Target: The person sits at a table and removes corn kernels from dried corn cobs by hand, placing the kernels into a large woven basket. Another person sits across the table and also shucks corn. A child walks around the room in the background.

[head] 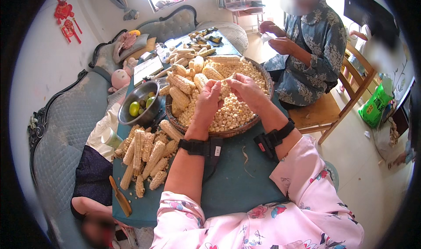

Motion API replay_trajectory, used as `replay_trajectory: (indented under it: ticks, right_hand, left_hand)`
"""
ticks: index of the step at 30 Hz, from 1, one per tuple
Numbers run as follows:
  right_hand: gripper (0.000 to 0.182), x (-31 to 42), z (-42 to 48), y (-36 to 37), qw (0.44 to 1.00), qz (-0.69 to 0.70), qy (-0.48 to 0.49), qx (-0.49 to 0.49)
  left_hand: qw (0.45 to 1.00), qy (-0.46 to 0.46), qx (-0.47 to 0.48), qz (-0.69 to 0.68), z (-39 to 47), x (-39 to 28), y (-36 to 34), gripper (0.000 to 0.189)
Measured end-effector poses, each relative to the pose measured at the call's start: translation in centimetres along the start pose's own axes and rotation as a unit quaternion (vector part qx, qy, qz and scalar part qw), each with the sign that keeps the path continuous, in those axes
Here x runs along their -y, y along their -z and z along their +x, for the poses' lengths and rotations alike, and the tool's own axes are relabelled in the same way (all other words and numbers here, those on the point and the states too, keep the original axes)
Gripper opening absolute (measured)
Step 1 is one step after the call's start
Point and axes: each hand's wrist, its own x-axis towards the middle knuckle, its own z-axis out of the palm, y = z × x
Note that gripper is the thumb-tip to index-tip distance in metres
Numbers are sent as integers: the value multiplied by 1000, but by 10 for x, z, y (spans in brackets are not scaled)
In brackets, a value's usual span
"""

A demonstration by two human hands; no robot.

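Observation:
A wide woven basket holds loose pale corn kernels and several whole ears of corn. Over it, my left hand and my right hand are raised close together, their fingers pinching a small pale piece between them. Whether that piece is corn or husk I cannot tell; the fingers partly cover it. To the left of the basket, stripped corn cobs lie in a heap on the teal tablecloth. A thin strand of husk or silk lies on the cloth below my hands.
A steel bowl with green fruit stands left of the basket, near a paper cup. A wooden-handled tool lies at the table's left edge. One person sits at the right by a wooden chair; another lies on the sofa.

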Motion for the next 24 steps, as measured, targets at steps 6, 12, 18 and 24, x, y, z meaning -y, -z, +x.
replay_trajectory:
  ticks: [6, 12, 18, 24]
  right_hand:
    - [20, -3, 0, -7, 997, 40, 13, -61]
    - [16, -9, 2, 3, 991, 133, -6, 21]
    - [12, -2, -2, -1, 984, 173, -40, 32]
    - [15, -5, 0, -4, 988, 148, -26, -15]
  left_hand:
    - [995, -52, 21, 77, 4, 8, 0, 18]
    - [1000, -11, 0, -6, 4, 5, -1, 17]
    - [999, -2, -7, -36, 5, 5, 2, 16]
    - [999, -11, -3, 40, 3, 6, 0, 16]
